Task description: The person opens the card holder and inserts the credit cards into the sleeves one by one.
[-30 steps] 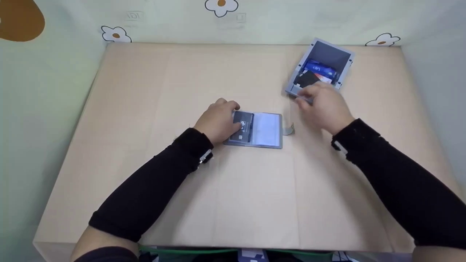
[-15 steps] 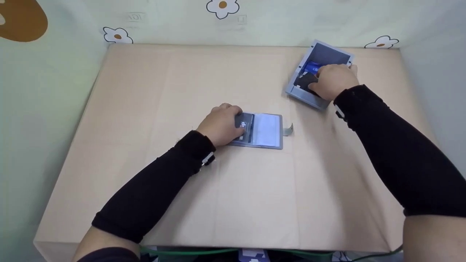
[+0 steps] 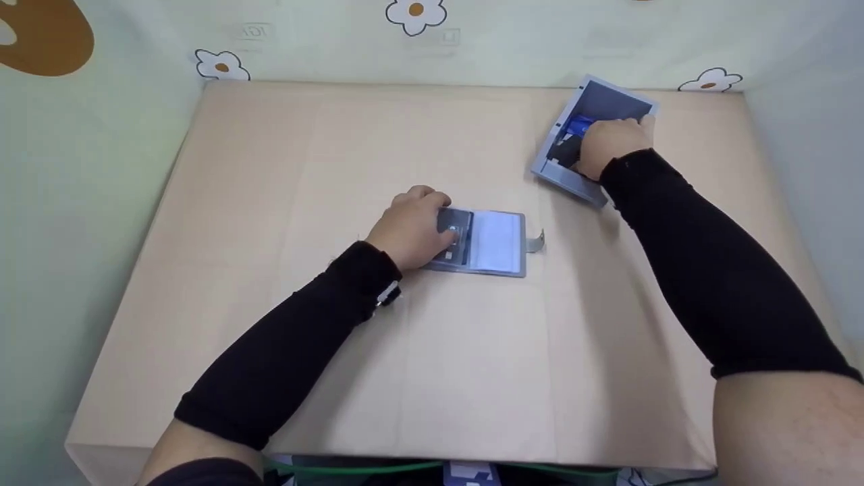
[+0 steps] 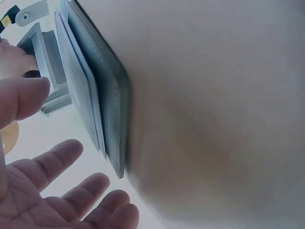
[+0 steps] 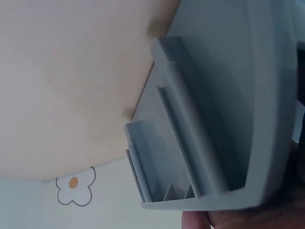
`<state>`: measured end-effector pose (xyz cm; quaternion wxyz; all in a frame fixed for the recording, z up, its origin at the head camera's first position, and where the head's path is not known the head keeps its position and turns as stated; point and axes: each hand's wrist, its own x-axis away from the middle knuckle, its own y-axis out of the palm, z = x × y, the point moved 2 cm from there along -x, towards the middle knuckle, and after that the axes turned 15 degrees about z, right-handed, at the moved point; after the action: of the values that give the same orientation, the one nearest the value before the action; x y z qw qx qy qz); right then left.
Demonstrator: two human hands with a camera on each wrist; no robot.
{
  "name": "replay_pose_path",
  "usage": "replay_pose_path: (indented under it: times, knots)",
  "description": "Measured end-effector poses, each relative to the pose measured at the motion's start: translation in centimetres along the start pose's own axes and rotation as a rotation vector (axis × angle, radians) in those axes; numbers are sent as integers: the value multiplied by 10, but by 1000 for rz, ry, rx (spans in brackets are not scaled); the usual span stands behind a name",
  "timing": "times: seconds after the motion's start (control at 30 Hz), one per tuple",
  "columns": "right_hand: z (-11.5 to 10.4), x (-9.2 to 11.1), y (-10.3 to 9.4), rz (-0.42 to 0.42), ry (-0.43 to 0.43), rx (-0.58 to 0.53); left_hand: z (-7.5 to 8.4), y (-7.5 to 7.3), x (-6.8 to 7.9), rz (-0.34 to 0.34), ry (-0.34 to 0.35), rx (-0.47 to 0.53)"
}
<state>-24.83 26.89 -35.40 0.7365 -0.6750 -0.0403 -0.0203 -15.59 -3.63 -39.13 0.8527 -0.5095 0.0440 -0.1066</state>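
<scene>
An opened grey card holder [image 3: 498, 243] lies on the table, with a white sleeve on its right side and a dark card [image 3: 463, 221] on its left. My left hand [image 3: 410, 228] is at the holder's left edge, its thumb over the dark card. In the left wrist view, the fingers [image 4: 52, 162] are spread and fairly straight beside the holder. At the far right, my right hand [image 3: 613, 143] reaches into a grey box [image 3: 567, 181]. Most of its fingers are hidden; what they touch inside cannot be seen. A dark item [image 3: 565, 150] and a blue packet [image 3: 579, 125] lie in the box.
The holder's strap [image 3: 535, 243] sticks out to the right. A pale cloth covers the table [image 3: 324, 148]. Flower-patterned curtain [image 3: 324, 40] stands along the back and sides. The outside of the box wall [image 5: 214, 71] fills much of the right wrist view.
My right hand has moved from the box's near edge up and into the box. My left hand has shifted slightly to the right over the dark card, staying at the holder.
</scene>
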Motion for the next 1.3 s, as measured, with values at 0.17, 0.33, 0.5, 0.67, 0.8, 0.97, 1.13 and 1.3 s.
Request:
replay_pose_path:
  times: [0.17, 0.33, 0.5, 0.67, 0.8, 0.97, 1.13, 1.3]
  knots:
    - [-2, -3, 3, -6, 15, -10, 3, -1, 1, 10, 7, 12]
    - [-2, -6, 4, -10, 19, -52, 5, -1, 2, 9, 18, 32]
    - [0, -13, 5, -36, 22, -38, 8, 0, 4, -1, 28, 48]
    - [4, -19, 8, -38, 52, -67, 8, 1, 5, -2, 29, 45]
    - [5, -22, 6, -25, 45, -88, 6, 2, 5, -1, 28, 46]
    - [6, -23, 4, -11, 35, -104, 5, 2, 4, -3, 25, 55]
    - [8, -24, 5, -16, 58, -113, 5, 3, 3, -1, 24, 57]
    - [11, -25, 5, 19, 71, -132, 6, 3, 4, -10, 16, 61]
